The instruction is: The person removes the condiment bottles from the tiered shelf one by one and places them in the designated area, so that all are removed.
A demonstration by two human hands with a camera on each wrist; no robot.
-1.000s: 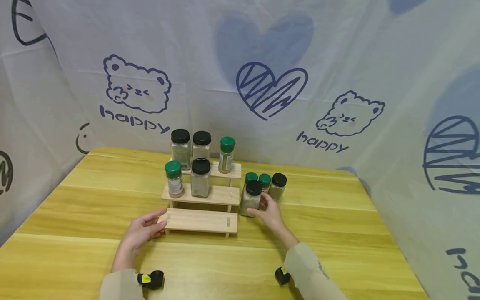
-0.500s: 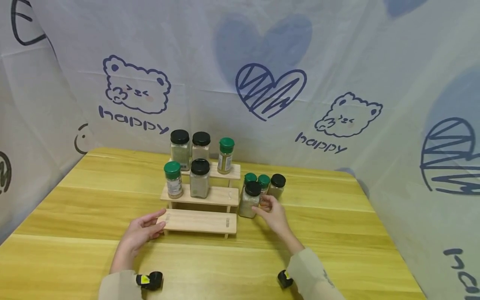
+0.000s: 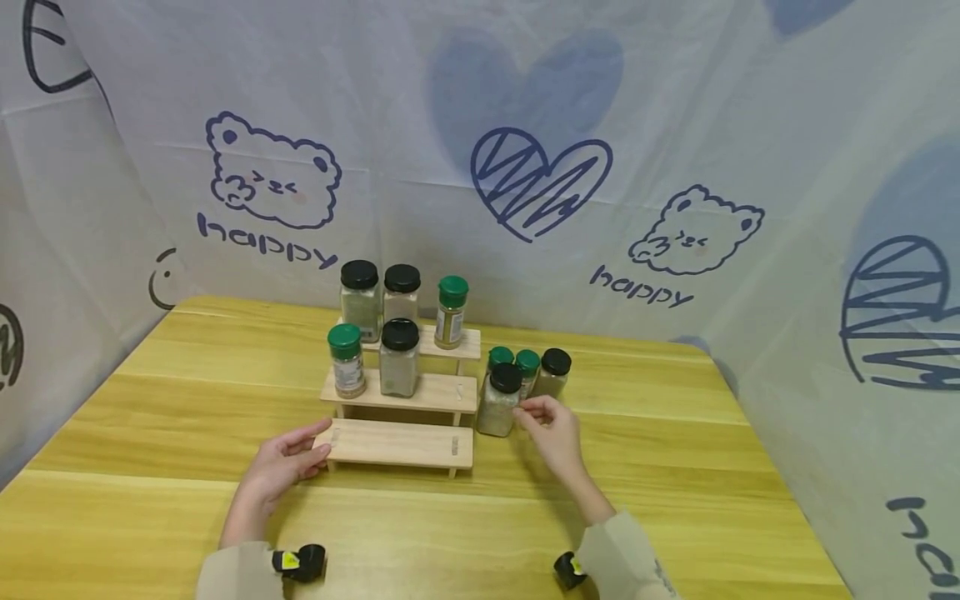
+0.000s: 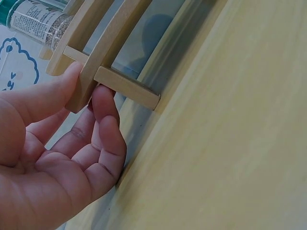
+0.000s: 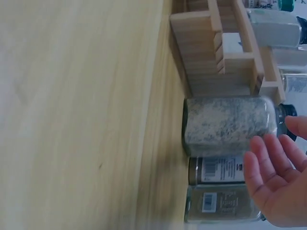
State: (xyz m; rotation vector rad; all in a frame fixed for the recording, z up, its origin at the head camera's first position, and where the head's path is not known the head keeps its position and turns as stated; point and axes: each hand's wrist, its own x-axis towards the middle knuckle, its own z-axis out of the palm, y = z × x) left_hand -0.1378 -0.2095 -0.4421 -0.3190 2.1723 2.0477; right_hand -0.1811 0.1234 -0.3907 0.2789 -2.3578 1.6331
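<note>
A three-step wooden rack (image 3: 401,442) stands on the table, its lowest step bare. My left hand (image 3: 273,468) holds the left end of that step, thumb on one face and fingers beneath, as the rack's end (image 4: 108,48) shows in the left wrist view. Right of the rack, a black-capped spice jar (image 3: 497,412) with pale speckled contents stands upright. Beside this jar is my right hand (image 3: 555,433), fingers loosely bent and not wrapped around it. In the right wrist view the fingers of the right hand (image 5: 280,179) lie close to the jar (image 5: 230,122); contact is unclear.
On the middle step are a green-capped jar (image 3: 348,367) and a black-capped jar (image 3: 399,362). The top step bears two black-capped jars and a green-capped jar (image 3: 450,321). Behind the speckled jar stand two green-capped jars and another black-capped jar (image 3: 553,371). A printed cloth (image 3: 420,208) hangs behind.
My right hand has let go of the speckled jar and drawn back slightly right and towards me. The jar stays standing; the left hand keeps its place on the rack.
</note>
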